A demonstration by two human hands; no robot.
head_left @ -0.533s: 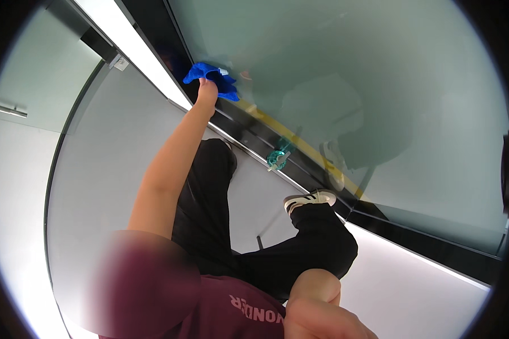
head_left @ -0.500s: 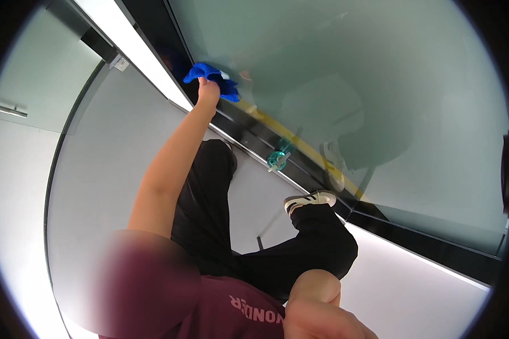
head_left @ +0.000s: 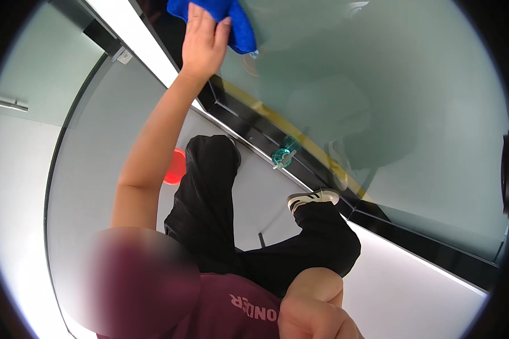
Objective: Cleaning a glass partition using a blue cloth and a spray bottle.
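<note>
My left hand (head_left: 203,48), arm stretched out, presses a blue cloth (head_left: 243,31) against the glass panel (head_left: 333,68), near its dark frame. The fingers lie over the cloth, with the thumb at its edge; the cloth's top runs out of view. Low by my chest, my right hand (head_left: 314,319) is bent in with its fingers curled. Whatever it might hold is hidden. A clear teal bottle (head_left: 281,159) with a pale spray trigger stands on the black ledge at the foot of the glass, between my legs.
A yellow strip (head_left: 288,131) runs along the glass bottom above the black ledge (head_left: 249,127). My shoe (head_left: 316,198) rests against that ledge. Something round and red (head_left: 176,168) shows partly behind my left arm. Far left is a glass door with a metal handle (head_left: 9,105).
My left hand has moved the blue cloth upward along the glass, and its fingers are now flatter on it. The red thing has come into sight. My right hand has barely shifted.
</note>
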